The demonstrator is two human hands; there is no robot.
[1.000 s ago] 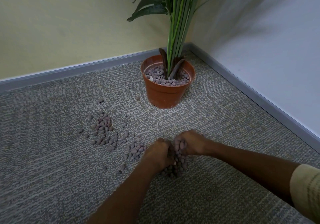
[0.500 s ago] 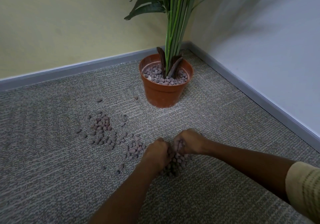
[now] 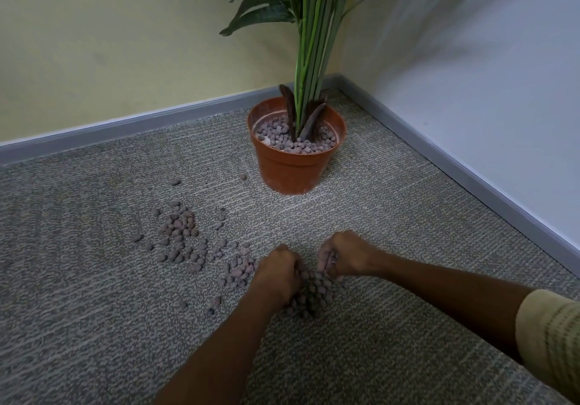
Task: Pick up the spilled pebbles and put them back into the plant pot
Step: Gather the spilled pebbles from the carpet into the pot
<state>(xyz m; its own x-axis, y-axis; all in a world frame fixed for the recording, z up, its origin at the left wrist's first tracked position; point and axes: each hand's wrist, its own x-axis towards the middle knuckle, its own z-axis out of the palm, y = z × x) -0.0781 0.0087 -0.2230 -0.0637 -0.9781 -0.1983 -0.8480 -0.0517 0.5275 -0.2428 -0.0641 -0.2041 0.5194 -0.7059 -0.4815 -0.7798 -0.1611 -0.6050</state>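
While your left hand (image 3: pixel 276 274) and right hand (image 3: pixel 343 257) cup a heap of pebbles (image 3: pixel 314 294) on the carpet (image 3: pixel 408 216), more lie scattered left; the pot (image 3: pixel 292 169) stands beyond.

Left hand (image 3: pixel 276 274) and right hand (image 3: pixel 343 258) cup a pebble heap (image 3: pixel 312 294) on carpet (image 3: pixel 392 216) before the terracotta plant pot (image 3: pixel 292 169); more spilled pebbles (image 3: pixel 182 235) left of it.

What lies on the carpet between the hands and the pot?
In the head view, only bare carpet lies between the hands and the pot. The loose pebbles lie off to the left.
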